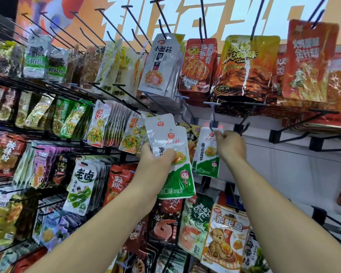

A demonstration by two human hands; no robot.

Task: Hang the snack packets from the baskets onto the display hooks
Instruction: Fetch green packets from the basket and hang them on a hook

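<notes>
Black hooks (257,18) line white wall (283,164).

Light: bright, even, from above
Shadows: soft and faint
Glare: sheen on the glossy snack packets (171,154)
Blur: packets at the edges smeared
Distortion: wide-angle bending of the display hooks (126,22)

The held packets (176,177) lie left of the hanging packet (206,162); hook (213,115) above it; lower packets (224,237) beneath.

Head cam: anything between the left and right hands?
Yes, head view: the white-and-green packet the right hand pinches at its top, plus a yellow packet hanging behind, beside the stack the left hand holds.
</notes>
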